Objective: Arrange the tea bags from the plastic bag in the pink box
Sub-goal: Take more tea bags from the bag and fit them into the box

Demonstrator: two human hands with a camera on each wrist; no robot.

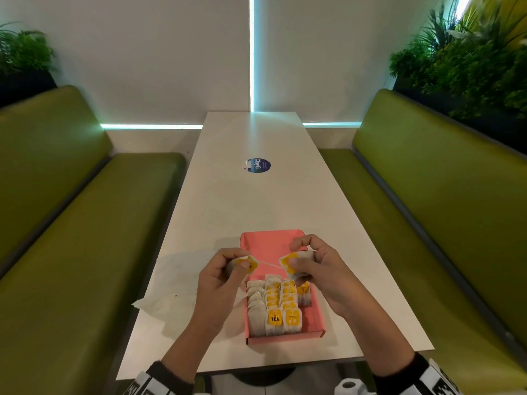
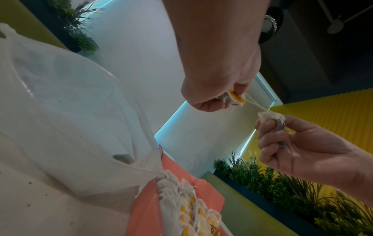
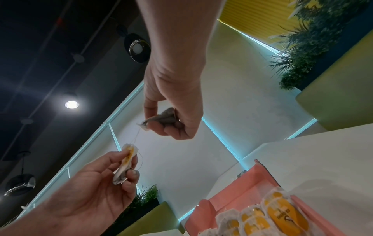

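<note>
The pink box (image 1: 270, 243) lies open on the white table, its near half filled with rows of white tea bags (image 1: 274, 307) bearing yellow tags. Above the box's middle, my left hand (image 1: 239, 266) pinches one tea bag (image 1: 245, 263) and my right hand (image 1: 295, 262) pinches another tea bag (image 1: 288, 265). A thin string (image 1: 268, 265) runs taut between the two bags. The left wrist view shows the left hand's bag (image 2: 236, 99) and the right hand's bag (image 2: 271, 117). In the right wrist view the right hand (image 3: 155, 121) grips its bag (image 3: 166, 117).
The crumpled clear plastic bag (image 1: 174, 283) lies left of the box, at the table's left edge. A round blue sticker (image 1: 258, 165) sits mid-table. Green benches (image 1: 71, 223) flank both long sides, with planters (image 1: 467, 67) behind them.
</note>
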